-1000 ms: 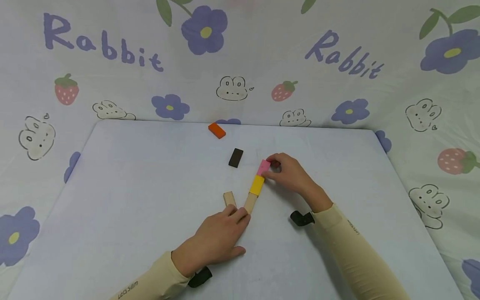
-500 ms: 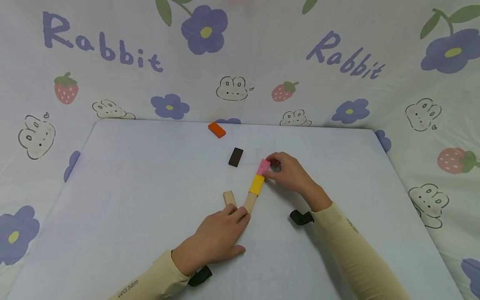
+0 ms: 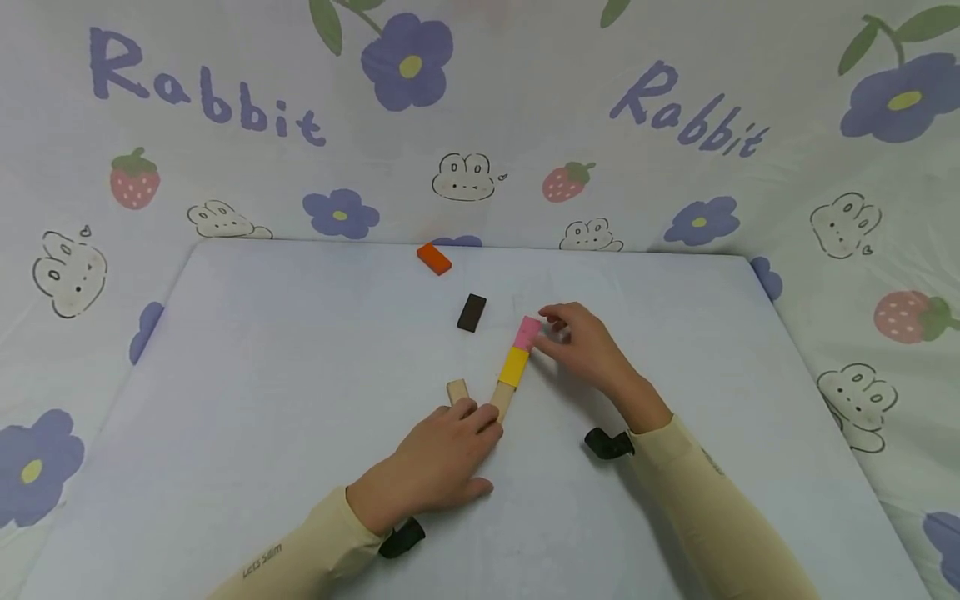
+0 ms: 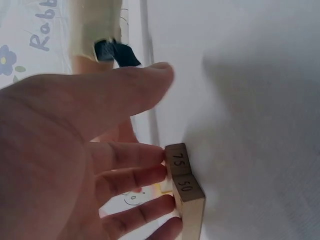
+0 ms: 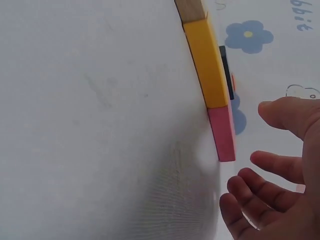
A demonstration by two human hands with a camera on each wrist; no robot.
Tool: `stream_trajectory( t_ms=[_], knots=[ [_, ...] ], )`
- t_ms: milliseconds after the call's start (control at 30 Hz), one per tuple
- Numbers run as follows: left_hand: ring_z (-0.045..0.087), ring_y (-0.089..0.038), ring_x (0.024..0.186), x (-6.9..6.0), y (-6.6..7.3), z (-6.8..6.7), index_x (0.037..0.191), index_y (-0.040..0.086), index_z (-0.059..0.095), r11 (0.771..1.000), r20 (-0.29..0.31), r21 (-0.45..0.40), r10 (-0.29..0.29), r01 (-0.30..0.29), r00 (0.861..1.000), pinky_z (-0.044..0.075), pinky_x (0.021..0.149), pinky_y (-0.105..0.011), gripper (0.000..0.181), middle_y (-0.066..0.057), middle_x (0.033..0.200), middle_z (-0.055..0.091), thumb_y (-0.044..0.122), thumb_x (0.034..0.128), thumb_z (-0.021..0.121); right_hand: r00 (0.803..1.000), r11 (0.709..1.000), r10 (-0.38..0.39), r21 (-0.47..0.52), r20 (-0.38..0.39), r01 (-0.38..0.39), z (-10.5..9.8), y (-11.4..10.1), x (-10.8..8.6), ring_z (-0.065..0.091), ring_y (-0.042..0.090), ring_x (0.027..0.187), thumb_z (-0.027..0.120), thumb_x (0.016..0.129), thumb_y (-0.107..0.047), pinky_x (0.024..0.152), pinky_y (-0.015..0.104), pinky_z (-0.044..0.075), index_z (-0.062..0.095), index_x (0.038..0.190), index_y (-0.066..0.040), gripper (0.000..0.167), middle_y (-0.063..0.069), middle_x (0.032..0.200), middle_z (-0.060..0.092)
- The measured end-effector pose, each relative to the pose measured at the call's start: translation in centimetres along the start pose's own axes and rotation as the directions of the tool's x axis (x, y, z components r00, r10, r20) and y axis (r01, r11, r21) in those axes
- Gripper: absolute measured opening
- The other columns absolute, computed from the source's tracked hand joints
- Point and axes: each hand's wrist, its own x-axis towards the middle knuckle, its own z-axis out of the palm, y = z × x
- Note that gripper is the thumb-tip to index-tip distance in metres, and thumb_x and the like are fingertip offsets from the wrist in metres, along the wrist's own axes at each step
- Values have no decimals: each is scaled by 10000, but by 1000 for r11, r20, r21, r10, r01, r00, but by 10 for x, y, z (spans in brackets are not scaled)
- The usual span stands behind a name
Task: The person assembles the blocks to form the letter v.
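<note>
A row of blocks slants up and right in the head view: a plain wooden block (image 3: 503, 402), a yellow block (image 3: 513, 367), then a pink block (image 3: 527, 332) at the far end. Another wooden block (image 3: 457, 391) angles off to the left. My left hand (image 3: 435, 461) lies over the near ends, its fingertips touching the wood and its thumb held away. In the left wrist view those ends meet, marked 75 (image 4: 177, 159) and 50 (image 4: 188, 186). Beside the pink block, my right hand (image 3: 588, 346) is apart from it, holding nothing, fingers relaxed.
A dark block (image 3: 472, 312) lies beyond the row, and an orange block (image 3: 434, 258) sits near the far edge of the white table (image 3: 247, 358). Behind hangs a printed cloth (image 3: 517, 100) with rabbits and flowers.
My right hand has let go of the pink block and drawn slightly right. The left hand has shifted slightly up over the wooden blocks. The blocks' arrangement looks the same.
</note>
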Motion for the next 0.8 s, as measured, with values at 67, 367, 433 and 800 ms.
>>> stream_trajectory(
  t_ms=[67, 367, 433, 800],
  knots=[
    [558, -229, 1161, 3, -3, 1, 1324, 119, 695, 1000, 3, -19, -4, 4, 1000, 540, 923, -390, 582, -19, 1345, 602, 498, 917, 866, 1000, 1000, -16, 8, -11, 16, -2, -2, -6, 599, 311, 1188, 760, 1029, -251, 1022, 489, 550, 629, 1457, -23, 503, 159, 1353, 621],
    [566, -208, 1058, 16, -16, 4, 1345, 121, 680, 984, -47, -172, -45, 37, 998, 544, 882, -329, 504, -19, 1220, 642, 408, 962, 838, 996, 996, -80, 33, -41, 82, -7, -8, -44, 588, 326, 1219, 766, 1032, -242, 1022, 536, 547, 641, 1445, -36, 479, 164, 1380, 628],
    [567, -209, 1075, 17, -22, 1, 1380, 110, 674, 970, -90, -236, -81, 58, 993, 554, 884, -319, 519, -34, 1247, 645, 379, 966, 837, 995, 996, -88, 31, -42, 89, -5, -9, -51, 590, 327, 1226, 768, 1031, -242, 1021, 542, 547, 648, 1440, -44, 470, 156, 1381, 629],
    [603, -334, 1280, 14, -93, -14, 1497, 42, 588, 777, -221, -621, -299, 102, 929, 533, 1064, -488, 583, -96, 1472, 588, 207, 988, 820, 975, 966, -220, -142, -14, 216, 12, -36, -90, 573, 291, 1277, 823, 986, -239, 1052, 492, 549, 685, 1431, -66, 498, 93, 1363, 611]
  ],
)
